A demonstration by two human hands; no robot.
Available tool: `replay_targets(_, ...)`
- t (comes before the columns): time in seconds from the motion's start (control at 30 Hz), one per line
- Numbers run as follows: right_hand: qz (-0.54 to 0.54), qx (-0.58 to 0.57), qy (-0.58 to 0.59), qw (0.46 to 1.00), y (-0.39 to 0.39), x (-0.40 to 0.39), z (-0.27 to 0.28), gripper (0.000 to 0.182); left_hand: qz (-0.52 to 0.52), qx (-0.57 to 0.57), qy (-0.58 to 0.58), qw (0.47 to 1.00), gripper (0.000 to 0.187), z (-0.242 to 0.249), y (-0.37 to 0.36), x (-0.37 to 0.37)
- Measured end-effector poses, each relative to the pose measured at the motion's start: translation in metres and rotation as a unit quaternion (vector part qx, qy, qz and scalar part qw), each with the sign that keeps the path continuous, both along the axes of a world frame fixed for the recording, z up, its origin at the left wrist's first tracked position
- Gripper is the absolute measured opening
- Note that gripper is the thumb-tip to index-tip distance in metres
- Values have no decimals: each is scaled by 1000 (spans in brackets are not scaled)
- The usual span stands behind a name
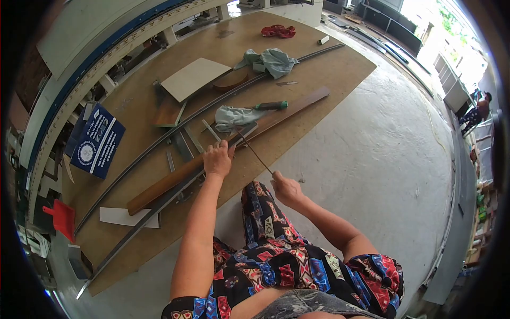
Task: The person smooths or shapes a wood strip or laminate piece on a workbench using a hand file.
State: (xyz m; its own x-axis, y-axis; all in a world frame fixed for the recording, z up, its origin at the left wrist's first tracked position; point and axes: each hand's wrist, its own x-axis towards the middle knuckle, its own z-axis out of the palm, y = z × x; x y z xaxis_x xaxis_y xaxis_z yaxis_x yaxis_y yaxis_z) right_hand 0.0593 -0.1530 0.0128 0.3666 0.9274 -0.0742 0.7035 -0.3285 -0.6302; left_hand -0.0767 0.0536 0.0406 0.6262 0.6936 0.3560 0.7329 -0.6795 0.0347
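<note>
My left hand (218,158) is closed on a long brown wooden strip (178,181) that lies across the brown board table (319,58). A long grey metal strip (143,222) runs beside the wood under my left wrist. In my right hand (287,189), off the table's front edge, is the end of a thin rod-like tool (258,158). The tool's far end reaches a short grey metal piece (247,133) near my left fingers. A pale green cloth (234,118) and a green-handled tool (272,106) lie just behind.
A blue box (98,141) and a red dustpan (62,219) are at the left. A white panel (195,78), a second cloth (276,63), a red cloth (278,31) and a long curved strip (159,139) lie farther back. Another person (478,112) is at the far right.
</note>
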Motion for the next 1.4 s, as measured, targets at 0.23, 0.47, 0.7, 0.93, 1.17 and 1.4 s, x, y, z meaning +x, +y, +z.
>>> replay_targets(0.23,17,52,-35,998,91,10,20,19,17,1,12,1000,35,-5,2,1)
replay_targets(0.47,6,60,-24,998,102,6,26,18,16,-1,13,1000,38,-1,-1,2)
replay_targets(0.7,-10,45,4,999,1,-1,-6,16,9,-4,19,1000,41,2,-1,1)
replay_targets(0.93,-1,37,-20,999,31,9,13,18,10,6,22,1000,43,0,0,1)
replay_targets(1.17,14,87,-55,995,108,9,16,20,22,19,14,999,38,-2,0,4)
replay_targets(1.4,-14,27,-3,1000,33,2,6,19,18,3,19,1000,42,0,-1,3)
